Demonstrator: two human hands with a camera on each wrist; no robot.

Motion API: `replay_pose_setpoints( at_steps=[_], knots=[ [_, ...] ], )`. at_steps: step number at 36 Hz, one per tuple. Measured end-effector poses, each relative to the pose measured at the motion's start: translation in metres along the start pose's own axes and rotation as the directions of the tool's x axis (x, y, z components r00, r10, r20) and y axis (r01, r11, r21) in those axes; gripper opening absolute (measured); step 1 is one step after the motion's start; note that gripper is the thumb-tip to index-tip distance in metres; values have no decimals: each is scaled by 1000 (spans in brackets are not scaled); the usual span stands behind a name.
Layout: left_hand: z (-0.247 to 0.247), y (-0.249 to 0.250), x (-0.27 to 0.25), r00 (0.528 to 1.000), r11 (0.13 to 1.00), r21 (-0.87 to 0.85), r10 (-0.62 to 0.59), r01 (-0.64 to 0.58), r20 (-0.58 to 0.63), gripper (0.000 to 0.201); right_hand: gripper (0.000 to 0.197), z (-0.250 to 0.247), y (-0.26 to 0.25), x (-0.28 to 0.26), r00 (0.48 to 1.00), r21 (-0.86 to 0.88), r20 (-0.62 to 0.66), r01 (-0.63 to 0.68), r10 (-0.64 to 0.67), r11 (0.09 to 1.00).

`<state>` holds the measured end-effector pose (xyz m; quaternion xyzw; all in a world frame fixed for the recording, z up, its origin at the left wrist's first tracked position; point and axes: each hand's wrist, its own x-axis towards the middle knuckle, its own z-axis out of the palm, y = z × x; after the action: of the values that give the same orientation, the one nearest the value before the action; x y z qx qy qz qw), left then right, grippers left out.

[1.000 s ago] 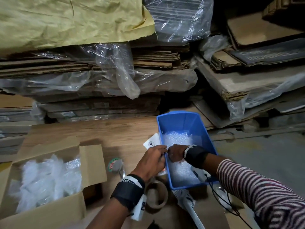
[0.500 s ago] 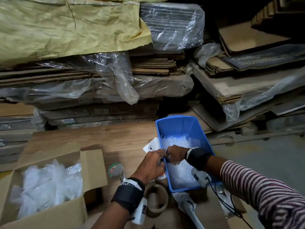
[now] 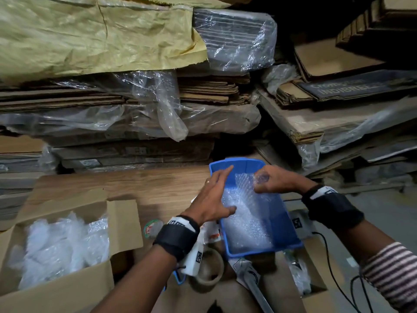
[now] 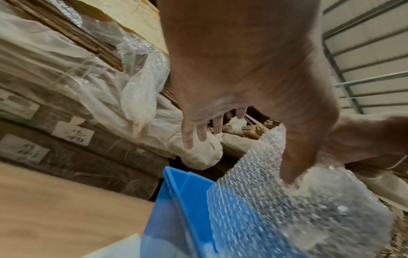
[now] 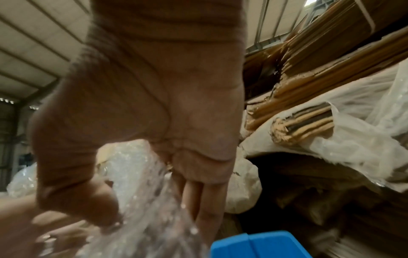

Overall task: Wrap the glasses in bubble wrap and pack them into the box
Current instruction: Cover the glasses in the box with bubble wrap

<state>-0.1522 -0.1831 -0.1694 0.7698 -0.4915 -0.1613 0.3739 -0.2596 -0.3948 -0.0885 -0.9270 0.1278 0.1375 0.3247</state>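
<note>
A sheet of bubble wrap (image 3: 246, 213) lies in the blue bin (image 3: 237, 164) on the wooden table. My right hand (image 3: 277, 179) grips the sheet's far end and holds it up above the bin's far wall; in the right wrist view the thumb and fingers (image 5: 198, 200) pinch the wrap (image 5: 143, 192). My left hand (image 3: 214, 195) is over the bin's left rim with fingers straight and spread, its thumb (image 4: 293, 165) pressing on the wrap (image 4: 276, 200). The open cardboard box (image 3: 124, 222) at the left holds several wrapped bundles (image 3: 61, 245). No bare glass shows plainly.
A brown tape roll (image 3: 208, 269) and a round lid (image 3: 153, 229) lie near the bin's front left corner. Stacks of flattened cardboard under plastic sheeting (image 3: 158, 109) wall off the back. A smaller open carton (image 3: 313, 263) sits front right; a cable (image 3: 331, 263) trails from my right wrist.
Both hands were together at the bin's left rim, pinching the wrap. They have moved apart and farther away; the right hand has lifted the sheet's end and the left hand's fingers have straightened.
</note>
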Motion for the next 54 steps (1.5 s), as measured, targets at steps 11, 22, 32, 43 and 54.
replay_pose_setpoints(
  at_steps=[11,22,32,43,54],
  knots=[
    [-18,36,19,987,992,-120,-11,30,157,23,8,-37,-32,-38,983,181,-49,185,-179,966],
    [-18,24,-16,950,712,-630,-264,310,170,16,15,-18,-29,-45,886,171,-426,278,-183,945],
    [-28,18,-31,918,558,-787,-396,262,24,19,20,43,-60,-62,865,81,-359,402,-349,912],
    [-50,8,-55,937,454,-859,-342,236,77,18,26,65,-64,-39,835,154,-515,312,-193,938],
    [-79,8,-92,926,249,-915,-290,318,243,47,18,87,-80,-16,931,365,-329,279,-157,888]
  ],
)
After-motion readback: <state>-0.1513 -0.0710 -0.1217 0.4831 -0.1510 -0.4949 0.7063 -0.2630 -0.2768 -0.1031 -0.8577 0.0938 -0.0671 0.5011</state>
